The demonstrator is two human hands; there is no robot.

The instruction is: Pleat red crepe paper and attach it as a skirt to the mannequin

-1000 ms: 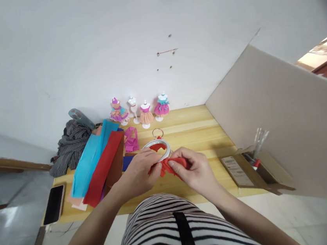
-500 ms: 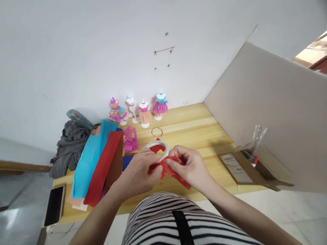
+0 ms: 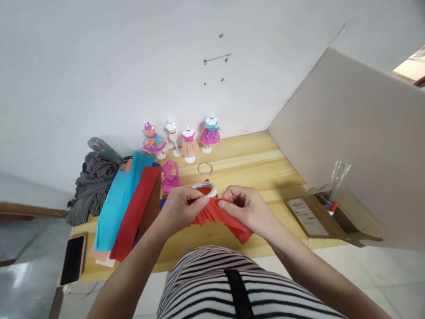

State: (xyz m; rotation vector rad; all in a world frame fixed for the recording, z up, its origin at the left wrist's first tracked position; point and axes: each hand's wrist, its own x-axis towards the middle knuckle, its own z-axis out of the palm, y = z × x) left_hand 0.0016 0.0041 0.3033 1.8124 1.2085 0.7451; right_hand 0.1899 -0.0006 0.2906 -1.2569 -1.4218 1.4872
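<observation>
Both hands hold a pleated piece of red paper (image 3: 223, 218) above the near edge of the wooden table (image 3: 259, 169). My left hand (image 3: 180, 209) pinches its left end with fingers closed. My right hand (image 3: 247, 209) pinches the top fold on the right, and the loose red end hangs down below it. Just behind the hands lies a white tape roll (image 3: 205, 187) with a red scrap inside it.
Long sheets of blue paper (image 3: 120, 203) and red paper (image 3: 134, 214) lie at the left, with a phone (image 3: 72, 252) and a striped cloth (image 3: 89, 189). Several small dress mannequins (image 3: 189, 142) stand at the wall. A pink paper piece (image 3: 169, 177), a ring (image 3: 205, 168), an open cardboard box (image 3: 331, 212) and a grey board (image 3: 368, 147) are also there.
The red paper has been drawn out from a bunched wad into a longer pleated strip. Both hands rose slightly and the right end now hangs lower.
</observation>
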